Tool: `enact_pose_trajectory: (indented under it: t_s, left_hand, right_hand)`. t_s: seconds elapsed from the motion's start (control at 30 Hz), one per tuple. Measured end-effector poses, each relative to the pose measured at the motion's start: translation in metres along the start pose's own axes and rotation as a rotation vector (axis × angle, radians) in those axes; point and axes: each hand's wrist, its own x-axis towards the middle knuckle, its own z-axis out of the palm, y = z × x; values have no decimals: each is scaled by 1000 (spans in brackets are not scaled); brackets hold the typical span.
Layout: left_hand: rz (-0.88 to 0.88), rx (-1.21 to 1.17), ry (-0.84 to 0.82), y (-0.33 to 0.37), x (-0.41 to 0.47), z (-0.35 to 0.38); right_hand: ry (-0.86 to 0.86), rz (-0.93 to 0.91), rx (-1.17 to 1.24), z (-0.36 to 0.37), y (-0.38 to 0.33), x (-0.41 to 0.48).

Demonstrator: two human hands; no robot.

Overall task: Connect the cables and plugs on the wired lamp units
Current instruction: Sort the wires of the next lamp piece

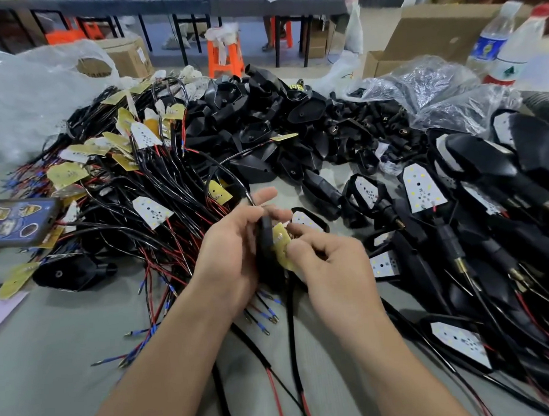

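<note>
A pale grey desk (52, 362) is stretching across the foreground under soft, even light. Beyond its far edge, a long dark table (161, 7) on black legs is running across the room. An orange stool (225, 56) is standing on the pale floor (259, 62) before it. A closed cardboard box (128, 56) is sitting off the desk's far left, and an open cardboard box (432, 31) is sitting by its far right corner.

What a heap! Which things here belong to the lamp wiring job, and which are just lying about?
Job: black lamp housing in left hand, yellow circuit board in right hand, wired boards, empty housings, assembled lamps.
Lying about: phone, water bottles, plastic bags, cardboard box.
</note>
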Motion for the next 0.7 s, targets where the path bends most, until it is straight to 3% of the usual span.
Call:
enact_pose_trajectory:
  t_s: [0.17, 0.23, 0.3, 0.43, 0.7]
  left_hand:
    - [-78, 194, -148, 1, 0, -8]
    - [-82, 230, -193, 1, -1, -11]
    - [-55, 221, -189, 1, -1, -13]
    - [-6, 214, -135, 4, 3, -18]
    - [-36, 296, -174, -4, 6, -19]
  right_hand:
    - [343, -209, -278, -4, -5, -3]
    - [402, -333, -329, -6, -2, -3]
    - [327, -407, -372, -5, 0, -2]
    - [70, -298, -335, -8, -1, -1]
    - [83, -256, -327, -8, -2, -4]
